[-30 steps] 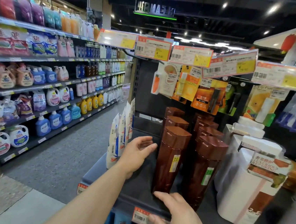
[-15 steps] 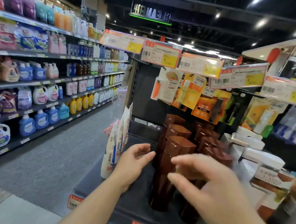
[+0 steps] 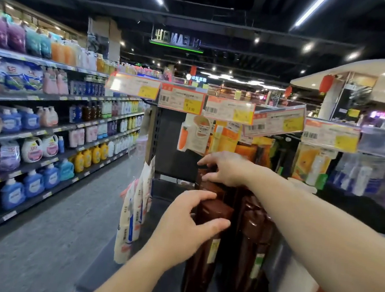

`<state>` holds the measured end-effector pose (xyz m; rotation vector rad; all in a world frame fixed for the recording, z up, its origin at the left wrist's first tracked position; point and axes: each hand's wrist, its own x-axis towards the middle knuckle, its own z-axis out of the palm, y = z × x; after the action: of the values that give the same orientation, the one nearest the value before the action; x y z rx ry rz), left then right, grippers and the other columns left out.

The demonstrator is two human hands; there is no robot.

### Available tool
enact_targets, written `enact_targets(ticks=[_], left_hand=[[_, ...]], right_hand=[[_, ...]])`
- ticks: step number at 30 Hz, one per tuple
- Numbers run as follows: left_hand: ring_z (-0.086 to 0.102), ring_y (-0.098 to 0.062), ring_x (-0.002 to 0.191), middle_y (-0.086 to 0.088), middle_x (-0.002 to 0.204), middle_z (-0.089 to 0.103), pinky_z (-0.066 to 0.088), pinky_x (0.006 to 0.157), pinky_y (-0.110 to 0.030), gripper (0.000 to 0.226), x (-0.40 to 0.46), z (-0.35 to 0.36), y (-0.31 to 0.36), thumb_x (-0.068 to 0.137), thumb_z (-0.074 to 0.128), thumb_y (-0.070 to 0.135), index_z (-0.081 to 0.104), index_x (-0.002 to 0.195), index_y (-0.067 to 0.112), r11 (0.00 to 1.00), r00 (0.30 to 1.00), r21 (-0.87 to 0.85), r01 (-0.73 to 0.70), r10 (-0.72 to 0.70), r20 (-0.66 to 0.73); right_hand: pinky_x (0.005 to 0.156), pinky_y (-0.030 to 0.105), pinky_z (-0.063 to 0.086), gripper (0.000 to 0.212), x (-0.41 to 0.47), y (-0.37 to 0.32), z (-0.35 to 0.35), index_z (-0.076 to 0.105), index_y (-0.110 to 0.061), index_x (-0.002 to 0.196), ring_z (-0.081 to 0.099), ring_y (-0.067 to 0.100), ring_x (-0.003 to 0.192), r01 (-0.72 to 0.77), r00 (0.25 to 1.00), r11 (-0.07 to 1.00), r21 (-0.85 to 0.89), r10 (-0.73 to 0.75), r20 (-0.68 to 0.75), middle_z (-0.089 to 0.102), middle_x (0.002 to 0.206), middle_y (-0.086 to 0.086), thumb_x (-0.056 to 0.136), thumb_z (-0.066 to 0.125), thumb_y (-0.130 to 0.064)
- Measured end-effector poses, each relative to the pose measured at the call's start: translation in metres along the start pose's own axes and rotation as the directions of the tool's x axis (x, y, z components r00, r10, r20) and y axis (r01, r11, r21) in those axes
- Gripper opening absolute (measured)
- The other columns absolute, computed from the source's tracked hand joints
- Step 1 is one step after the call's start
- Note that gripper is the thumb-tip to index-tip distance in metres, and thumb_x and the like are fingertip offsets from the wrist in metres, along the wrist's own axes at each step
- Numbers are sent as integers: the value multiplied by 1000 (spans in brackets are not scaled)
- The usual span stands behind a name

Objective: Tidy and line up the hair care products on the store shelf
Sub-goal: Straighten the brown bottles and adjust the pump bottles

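Note:
Tall brown hair care bottles stand in two rows on a dark end-cap shelf (image 3: 155,215). My left hand (image 3: 185,228) wraps around the upper part of the front left brown bottle (image 3: 200,265). My right hand (image 3: 227,168) reaches over the rows and its fingers close on the cap of a rear brown bottle (image 3: 203,175) in the left row. The right row of brown bottles (image 3: 246,258) stands beside it, partly hidden by my right forearm.
White tubes (image 3: 131,222) stand along the shelf's left edge. Large white bottles (image 3: 290,287) stand to the right. Price tags (image 3: 182,100) and hanging orange packs (image 3: 225,137) are overhead. An aisle floor (image 3: 46,237) and detergent shelves (image 3: 34,129) lie to the left.
My left hand moved from open beside the bottles onto the front left bottle. My right hand reached from the front to the rear bottle. The view tilted upward.

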<state>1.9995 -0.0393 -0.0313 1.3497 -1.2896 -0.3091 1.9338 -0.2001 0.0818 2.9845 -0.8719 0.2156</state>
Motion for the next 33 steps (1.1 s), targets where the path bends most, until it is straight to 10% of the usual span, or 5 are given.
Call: enact_targets(ticks=[33], left_hand=[[61,8,105,28,111,64,52,87,-18,62,-5,3,-4,68,75,53,47,124,56,993,998,-107,40,-33,59]], right_hand=[[71,14,38,46,-8,22,1,51,-33,135,54,8,103,12,996,998,61,-17,82,58,129,-4,91,62,-27]])
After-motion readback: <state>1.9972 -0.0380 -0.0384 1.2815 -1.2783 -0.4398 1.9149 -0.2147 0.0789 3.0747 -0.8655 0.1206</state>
